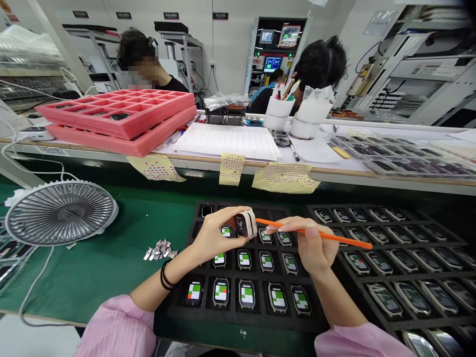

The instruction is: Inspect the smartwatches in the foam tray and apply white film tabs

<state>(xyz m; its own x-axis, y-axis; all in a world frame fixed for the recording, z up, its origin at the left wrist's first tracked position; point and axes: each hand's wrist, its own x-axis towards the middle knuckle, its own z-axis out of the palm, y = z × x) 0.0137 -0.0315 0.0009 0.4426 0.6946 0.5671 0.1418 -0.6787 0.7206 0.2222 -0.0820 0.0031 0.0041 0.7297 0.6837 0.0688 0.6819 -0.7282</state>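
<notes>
Pink sleeves [121, 327] lie nearest; the left hand [213, 233] pinches a smartwatch [243, 224] between parted thumb and fingers above a foam tray [238, 314] — the right hand [316, 244] closed on an orange stick [347, 240], tip at the watch's right.

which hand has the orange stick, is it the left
No, the right hand holds the orange stick; the left hand holds a watch.

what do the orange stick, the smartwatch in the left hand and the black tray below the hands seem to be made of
Orange stick: probably plastic; its colour is bright and even throughout.
Smartwatch: likely glass on the dark, glossy front; the pale, smooth casing could be metal or plastic.
Black tray: perhaps foam, given its matt, thick dividers.
</notes>
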